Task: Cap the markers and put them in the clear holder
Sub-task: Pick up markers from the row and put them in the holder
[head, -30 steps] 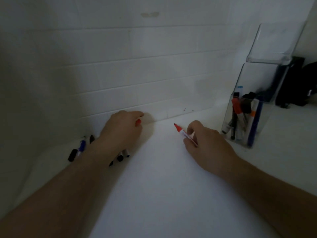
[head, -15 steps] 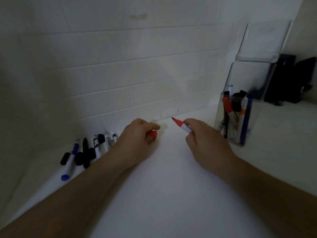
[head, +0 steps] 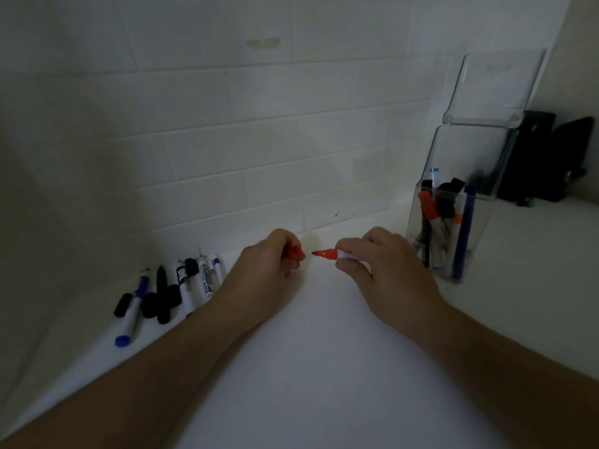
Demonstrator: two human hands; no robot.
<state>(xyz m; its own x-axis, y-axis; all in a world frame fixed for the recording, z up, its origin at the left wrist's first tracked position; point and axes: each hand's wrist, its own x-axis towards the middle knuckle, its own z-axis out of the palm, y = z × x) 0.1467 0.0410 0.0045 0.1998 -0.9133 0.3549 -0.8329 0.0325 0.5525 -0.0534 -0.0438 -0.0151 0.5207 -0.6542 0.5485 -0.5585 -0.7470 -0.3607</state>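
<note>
The left hand (head: 265, 270) pinches a red cap (head: 295, 252) just beside the bare tip of the red marker (head: 330, 254) gripped by the right hand (head: 385, 270).

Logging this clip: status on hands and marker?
Left hand holds red cap. Right hand holds uncapped red marker. Small gap between, nothing in the way.

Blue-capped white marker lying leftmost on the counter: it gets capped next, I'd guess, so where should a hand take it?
Grip the blue-capped white marker mid-barrel, coming from above. It lies flat, with black caps beside it, and the barrel's middle seems freest for fingers.
</note>
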